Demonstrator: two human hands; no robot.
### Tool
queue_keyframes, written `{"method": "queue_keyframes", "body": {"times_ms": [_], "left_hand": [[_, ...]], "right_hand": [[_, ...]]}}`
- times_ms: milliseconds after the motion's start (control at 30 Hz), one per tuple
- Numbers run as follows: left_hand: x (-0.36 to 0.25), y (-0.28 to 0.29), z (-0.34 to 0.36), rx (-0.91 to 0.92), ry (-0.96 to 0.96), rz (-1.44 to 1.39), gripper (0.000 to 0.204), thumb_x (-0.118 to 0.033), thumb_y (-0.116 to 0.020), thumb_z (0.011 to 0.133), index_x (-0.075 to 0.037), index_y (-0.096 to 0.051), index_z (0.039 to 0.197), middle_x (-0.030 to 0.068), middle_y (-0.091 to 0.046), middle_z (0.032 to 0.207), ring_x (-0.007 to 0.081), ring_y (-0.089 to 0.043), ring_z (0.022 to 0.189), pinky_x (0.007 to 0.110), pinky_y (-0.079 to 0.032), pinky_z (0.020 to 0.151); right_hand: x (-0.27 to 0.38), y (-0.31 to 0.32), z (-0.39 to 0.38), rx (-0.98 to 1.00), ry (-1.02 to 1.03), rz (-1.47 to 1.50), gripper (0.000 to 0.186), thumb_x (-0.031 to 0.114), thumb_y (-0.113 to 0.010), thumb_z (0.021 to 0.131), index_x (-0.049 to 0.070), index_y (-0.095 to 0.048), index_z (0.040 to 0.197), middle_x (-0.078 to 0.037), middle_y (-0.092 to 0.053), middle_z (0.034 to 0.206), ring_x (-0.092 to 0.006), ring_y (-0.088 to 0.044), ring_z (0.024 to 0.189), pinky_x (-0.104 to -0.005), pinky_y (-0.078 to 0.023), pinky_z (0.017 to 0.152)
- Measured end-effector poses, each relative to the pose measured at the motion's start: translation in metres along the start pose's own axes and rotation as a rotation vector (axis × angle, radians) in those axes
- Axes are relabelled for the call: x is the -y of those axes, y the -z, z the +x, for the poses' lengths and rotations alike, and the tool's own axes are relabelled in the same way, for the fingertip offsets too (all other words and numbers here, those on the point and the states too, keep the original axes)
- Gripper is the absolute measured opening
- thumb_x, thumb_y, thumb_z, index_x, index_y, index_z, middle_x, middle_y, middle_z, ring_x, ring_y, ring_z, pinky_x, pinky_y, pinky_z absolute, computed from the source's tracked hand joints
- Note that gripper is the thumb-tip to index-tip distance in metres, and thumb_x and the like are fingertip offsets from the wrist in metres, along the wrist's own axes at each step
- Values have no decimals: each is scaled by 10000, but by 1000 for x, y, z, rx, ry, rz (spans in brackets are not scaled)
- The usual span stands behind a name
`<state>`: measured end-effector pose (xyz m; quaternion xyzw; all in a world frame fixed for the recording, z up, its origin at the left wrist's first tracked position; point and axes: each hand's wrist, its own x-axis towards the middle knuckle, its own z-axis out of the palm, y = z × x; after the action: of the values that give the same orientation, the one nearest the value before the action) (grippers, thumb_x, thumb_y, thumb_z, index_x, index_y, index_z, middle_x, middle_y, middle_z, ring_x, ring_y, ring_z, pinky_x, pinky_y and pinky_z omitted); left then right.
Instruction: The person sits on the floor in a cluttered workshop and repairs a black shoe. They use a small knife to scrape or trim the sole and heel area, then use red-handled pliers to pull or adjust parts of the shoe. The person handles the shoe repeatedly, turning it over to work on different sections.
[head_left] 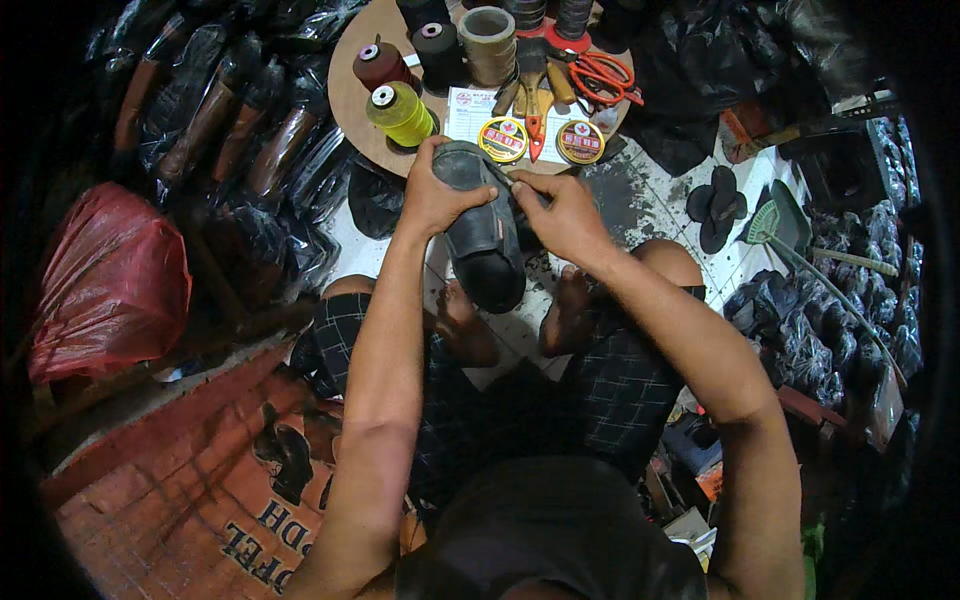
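Observation:
My left hand (430, 200) grips a dark shoe (482, 245) at its upper end, thumb across it and fingers wrapped over the far edge. The shoe is held in mid-air above my bare feet, slanting toward me. My right hand (555, 210) is closed on a slim dark tool (505, 175), whose end lies against the shoe's upper right edge; its exact kind is unclear. Just beyond my hands, the round wooden table (360, 135) bears two round tins (580, 142), an orange-handled tool (536, 130) and orange scissors (600, 78).
Thread spools (400, 115) stand on the table. Plastic-wrapped footwear (210, 120) is piled left, beside a red bag (110, 285). A green dustpan (785, 225), dark cut-out pieces (718, 205) and more wrapped items (840, 330) lie right. An orange mat (150, 510) covers the lower left.

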<state>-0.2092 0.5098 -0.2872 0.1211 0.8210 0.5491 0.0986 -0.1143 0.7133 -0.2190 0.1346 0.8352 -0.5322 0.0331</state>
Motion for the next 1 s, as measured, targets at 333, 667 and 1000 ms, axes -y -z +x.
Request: {"method": "queue_keyframes", "body": {"times_ms": [333,667,1000], "left_hand": [[3,-1,1,19,24,-36,1001,-247,-1071,579,-21,-515,1381,154,-710,1232,240,-698,1121,393,-579,987],[4,0,2,26,29,-19,1003,-252,-1070,582,-21,-511,1382,155,-717,1224,241,-697,1125,391,-575,992],[2,3,-8,55,-43,-20,1014,-272,-1072,560,-52,-520,1382,137,-691,1249,249,-682,1153,394,-559,1028]], "right_hand": [[-12,-2,6,42,187,-459,326,279,-680,1028,73,-807,1246,-286,-756,1181,-467,-766,956,-459,-602,899],[-21,-10,1,-9,196,-333,353,259,-677,1042,21,-774,1285,-211,-803,1141,-377,-785,1029,-445,-588,920],[-21,9,-34,250,-623,1019,301,366,-561,1132,79,-597,1217,-57,-666,931,-53,-403,525,-210,-293,390]]}}
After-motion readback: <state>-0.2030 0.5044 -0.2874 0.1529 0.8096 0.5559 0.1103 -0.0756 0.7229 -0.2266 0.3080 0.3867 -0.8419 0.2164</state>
